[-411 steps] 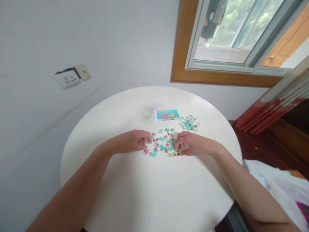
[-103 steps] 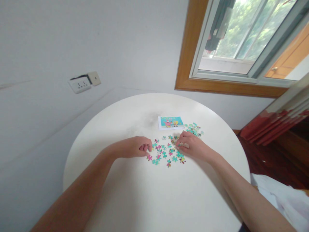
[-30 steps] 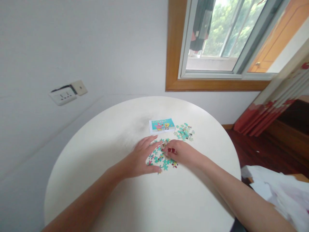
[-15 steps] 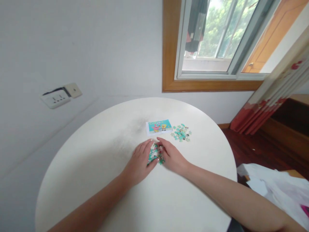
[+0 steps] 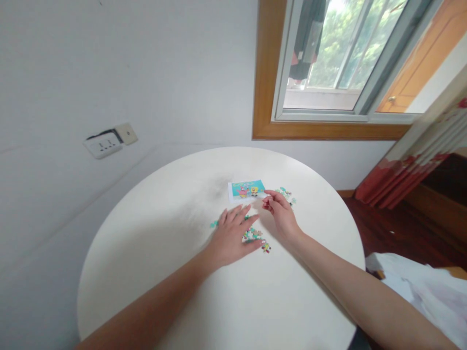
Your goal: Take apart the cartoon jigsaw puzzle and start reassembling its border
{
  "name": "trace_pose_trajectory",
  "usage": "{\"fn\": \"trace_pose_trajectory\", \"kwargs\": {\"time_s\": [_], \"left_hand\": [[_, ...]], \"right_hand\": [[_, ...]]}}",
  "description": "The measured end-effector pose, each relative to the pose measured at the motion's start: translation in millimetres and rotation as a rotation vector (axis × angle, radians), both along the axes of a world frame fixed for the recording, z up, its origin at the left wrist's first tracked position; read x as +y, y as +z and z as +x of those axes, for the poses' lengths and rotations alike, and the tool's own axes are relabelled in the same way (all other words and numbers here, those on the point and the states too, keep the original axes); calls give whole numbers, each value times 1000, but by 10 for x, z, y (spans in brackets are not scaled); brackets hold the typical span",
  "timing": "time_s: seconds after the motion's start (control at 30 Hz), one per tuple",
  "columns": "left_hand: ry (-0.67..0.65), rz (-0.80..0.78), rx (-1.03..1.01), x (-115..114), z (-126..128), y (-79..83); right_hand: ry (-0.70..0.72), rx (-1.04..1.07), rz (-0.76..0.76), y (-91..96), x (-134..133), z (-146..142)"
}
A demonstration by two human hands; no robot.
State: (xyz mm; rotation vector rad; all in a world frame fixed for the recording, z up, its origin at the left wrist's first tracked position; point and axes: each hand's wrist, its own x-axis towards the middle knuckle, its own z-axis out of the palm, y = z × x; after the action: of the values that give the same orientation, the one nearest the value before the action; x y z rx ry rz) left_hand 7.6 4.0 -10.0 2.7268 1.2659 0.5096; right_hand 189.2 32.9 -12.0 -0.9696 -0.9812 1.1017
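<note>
At the left of the frame, a wall socket [image 5: 102, 145] sat on the pale wall, above the round white table [image 5: 146, 291] that filled the lower middle. A single teal puzzle piece [image 5: 213, 224] lay on the table just left of the left hand [image 5: 233, 238]. That hand lay palm down near the centre of the frame, its fingers spread wide and flat, pressing on a loose cluster of puzzle pieces [image 5: 255, 234] that showed at its right edge and trailed toward the lower right. Just above, a small picture card [image 5: 246, 189] rested flat on the table.

The right hand [image 5: 280, 214] hovered right of the left hand, close to it but apart. Its fingers were curled in narrowly, with the tips near the card's lower right corner; whether they pinched a piece could not be told. A second little heap of pieces [image 5: 289, 196] lay just beyond its fingertips.

In the upper right stood a wood-framed window [image 5: 264, 97], with a red-and-cream curtain [image 5: 412, 160] below it at the right edge and white cloth [image 5: 423, 287] in the lower right corner.
</note>
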Motion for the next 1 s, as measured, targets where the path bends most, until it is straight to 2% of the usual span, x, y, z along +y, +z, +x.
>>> {"fn": "trace_pose_trajectory", "kwargs": {"time_s": [0.23,0.47,0.63,0.8,1.0], "left_hand": [[66,-1,-13,-124,230,-24],[126,87,-27,-219,370,-18],[139,131,3,-81,225,25],[67,55,-26,131,-5,54],[61,122,-15,394,-345,4]], "right_hand": [[-39,-139,-11,-63,61,57],[1,-136,-25,-74,67,71],[-3,-181,-26,-64,69,57],[5,-221,-17,-47,69,39],[19,-246,-26,-66,85,34]]}}
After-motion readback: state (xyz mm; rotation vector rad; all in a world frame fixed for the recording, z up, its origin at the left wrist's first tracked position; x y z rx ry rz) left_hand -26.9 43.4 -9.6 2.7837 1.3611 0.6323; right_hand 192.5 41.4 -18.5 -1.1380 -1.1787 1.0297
